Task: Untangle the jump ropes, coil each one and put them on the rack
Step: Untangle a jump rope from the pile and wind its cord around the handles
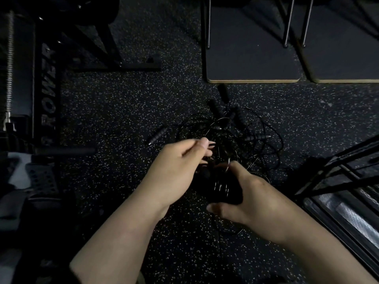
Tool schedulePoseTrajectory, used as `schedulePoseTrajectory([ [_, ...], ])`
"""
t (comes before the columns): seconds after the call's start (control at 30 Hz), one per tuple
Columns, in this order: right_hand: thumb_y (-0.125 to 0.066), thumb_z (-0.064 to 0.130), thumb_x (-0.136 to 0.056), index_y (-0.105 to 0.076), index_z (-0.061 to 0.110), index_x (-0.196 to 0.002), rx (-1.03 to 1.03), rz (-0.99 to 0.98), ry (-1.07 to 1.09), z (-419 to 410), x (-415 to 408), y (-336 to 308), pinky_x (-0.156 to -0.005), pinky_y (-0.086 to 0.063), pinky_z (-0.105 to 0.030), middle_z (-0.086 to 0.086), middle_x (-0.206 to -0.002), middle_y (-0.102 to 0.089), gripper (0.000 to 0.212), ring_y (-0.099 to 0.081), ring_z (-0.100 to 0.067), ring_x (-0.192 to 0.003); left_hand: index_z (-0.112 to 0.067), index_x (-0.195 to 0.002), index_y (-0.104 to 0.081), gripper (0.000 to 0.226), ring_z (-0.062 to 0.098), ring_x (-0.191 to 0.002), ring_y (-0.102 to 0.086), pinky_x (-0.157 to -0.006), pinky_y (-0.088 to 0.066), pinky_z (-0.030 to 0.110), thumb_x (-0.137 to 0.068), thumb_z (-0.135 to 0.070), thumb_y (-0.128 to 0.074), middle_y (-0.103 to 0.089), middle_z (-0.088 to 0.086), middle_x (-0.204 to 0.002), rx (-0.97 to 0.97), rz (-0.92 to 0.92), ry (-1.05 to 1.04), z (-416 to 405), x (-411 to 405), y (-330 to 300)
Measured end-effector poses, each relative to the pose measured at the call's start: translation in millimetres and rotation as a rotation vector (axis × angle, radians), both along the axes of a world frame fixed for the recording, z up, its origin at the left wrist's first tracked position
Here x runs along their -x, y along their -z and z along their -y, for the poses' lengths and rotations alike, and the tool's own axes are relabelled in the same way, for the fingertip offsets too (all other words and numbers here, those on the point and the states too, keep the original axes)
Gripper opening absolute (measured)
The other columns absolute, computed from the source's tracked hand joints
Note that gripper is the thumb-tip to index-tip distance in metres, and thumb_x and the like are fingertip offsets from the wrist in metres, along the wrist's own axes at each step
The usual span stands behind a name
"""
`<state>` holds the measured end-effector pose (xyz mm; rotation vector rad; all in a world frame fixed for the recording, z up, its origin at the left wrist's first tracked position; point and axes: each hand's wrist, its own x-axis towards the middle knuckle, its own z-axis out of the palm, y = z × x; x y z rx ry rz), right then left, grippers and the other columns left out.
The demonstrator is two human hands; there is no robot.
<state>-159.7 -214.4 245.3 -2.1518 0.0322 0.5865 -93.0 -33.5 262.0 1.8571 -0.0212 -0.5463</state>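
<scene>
On black speckled rubber flooring (123,111) lies a tangled pile of thin black jump ropes (235,132); the right hand (242,193) grips a black bundle (221,189), while the left hand (174,165) pinches a strand.

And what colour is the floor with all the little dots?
The floor is black with tiny white speckles, seen in the head view.

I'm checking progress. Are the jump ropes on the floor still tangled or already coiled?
Still tangled: the jump ropes lie in a knotted heap, cords looping loosely and handles scattered.
</scene>
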Motion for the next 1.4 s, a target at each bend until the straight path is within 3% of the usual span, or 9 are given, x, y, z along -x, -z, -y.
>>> schedulePoseTrajectory([
  [0.17, -0.082, 0.062, -0.072, -0.046, 0.056, -0.111, -0.087, 0.021, 0.116, 3.5, -0.4, 1.7, -0.076, -0.061, -0.035, 0.02, -0.099, -0.073, 0.053, -0.071, -0.004, -0.085, -0.043, -0.119, -0.068, 0.034, -0.004, -0.107, -0.067, -0.105, -0.05, 0.039, -0.107, -0.048, -0.036, -0.074, -0.02, -0.111, 0.109, 0.039, -0.096, 5.1, 2.4, 2.0],
  [0.4, -0.079, 0.051, -0.075, -0.057, 0.043, -0.12, -0.388, -0.027, 0.24, 4.9, -2.2, -12.5, -0.071, -0.056, -0.02, 0.019, -0.101, -0.077, 0.051, -0.075, -0.004, -0.087, -0.048, -0.12, -0.07, 0.024, 0.003, -0.123, -0.062, -0.111, -0.046, 0.041, -0.104, -0.042, -0.052, -0.07, -0.02, -0.123, 0.142, -0.026, 0.02, 7.1, 5.1, 4.1],
  [0.6, -0.076, 0.053, -0.076, -0.044, 0.053, -0.108, -0.32, -0.003, 0.26, -2.5, -2.2, -15.8, -0.072, -0.043, 0.003, 0.057, -0.096, -0.056, 0.045, -0.056, 0.029, -0.094, -0.039, -0.11, -0.076, 0.02, -0.003, -0.107, -0.068, -0.105, -0.051, 0.033, -0.103, -0.035, -0.058, -0.076, -0.02, -0.108, 0.151, -0.034, -0.087, 12.8, 6.9, 0.5],
  [0.77, -0.081, 0.054, -0.066, -0.054, 0.046, -0.123, -0.467, -0.058, 0.413, -3.5, -1.8, -16.7, -0.066, -0.061, -0.032, 0.009, -0.093, -0.078, 0.063, -0.075, -0.011, -0.074, -0.048, -0.128, -0.065, 0.039, 0.012, -0.13, -0.06, -0.113, -0.043, 0.048, -0.095, -0.066, -0.052, -0.065, -0.014, -0.137, 0.335, -0.152, -0.179, 9.1, 5.4, 8.5],
  [1.0, -0.08, 0.047, -0.075, -0.064, 0.025, -0.114, -0.628, -0.061, 0.62, -9.5, -1.6, -24.1, -0.051, -0.051, -0.035, -0.005, -0.073, -0.072, 0.048, -0.065, -0.024, -0.057, -0.018, -0.135, -0.063, 0.047, 0.026, -0.123, -0.066, -0.106, -0.051, 0.054, -0.102, -0.049, -0.053, -0.07, 0.008, -0.131, 0.51, -0.469, -0.046, 18.4, 18.8, 3.6],
  [1.1, -0.075, 0.059, -0.078, -0.066, 0.026, -0.122, -0.389, 0.019, 0.597, -11.3, 1.3, -25.2, -0.069, -0.063, -0.039, 0.002, -0.092, -0.08, 0.056, -0.077, -0.016, -0.077, -0.023, -0.126, -0.069, 0.04, 0.019, -0.113, -0.072, -0.1, -0.055, 0.047, -0.097, -0.05, -0.061, -0.076, -0.001, -0.12, 0.393, -0.388, -0.168, 22.5, 22.2, 0.4],
  [1.2, -0.064, 0.075, -0.072, -0.047, 0.035, -0.144, -0.141, 0.161, 0.602, -11.4, 5.3, -27.0, -0.094, -0.055, -0.033, 0.014, -0.129, -0.065, 0.084, -0.066, -0.008, -0.112, -0.03, -0.115, -0.074, 0.05, 0.015, -0.106, -0.073, -0.101, -0.054, 0.044, -0.086, -0.069, -0.064, -0.078, -0.009, -0.108, 0.261, -0.345, -0.256, 21.3, 20.9, -3.6],
  [1.3, -0.062, 0.075, -0.072, -0.022, 0.043, -0.158, -0.131, 0.147, 0.514, -12.0, 8.5, -35.8, -0.093, -0.045, -0.021, 0.023, -0.14, -0.047, 0.1, -0.052, 0.002, -0.119, -0.029, -0.111, -0.076, 0.063, 0.019, -0.102, -0.074, -0.098, -0.056, 0.045, -0.076, -0.081, -0.064, -0.079, -0.007, -0.103, 0.221, -0.361, -0.293, 21.0, 19.3, -9.2],
  [1.4, -0.071, 0.073, -0.072, -0.016, 0.038, -0.162, -0.093, 0.096, 0.404, -14.4, 13.9, -36.3, -0.113, -0.042, -0.029, 0.017, -0.156, -0.042, 0.11, -0.045, -0.002, -0.138, -0.034, -0.111, -0.075, 0.055, 0.015, -0.103, -0.073, -0.095, -0.057, 0.044, -0.082, -0.078, -0.06, -0.079, -0.012, -0.102, 0.201, -0.292, -0.22, 25.2, 22.5, -17.3],
])
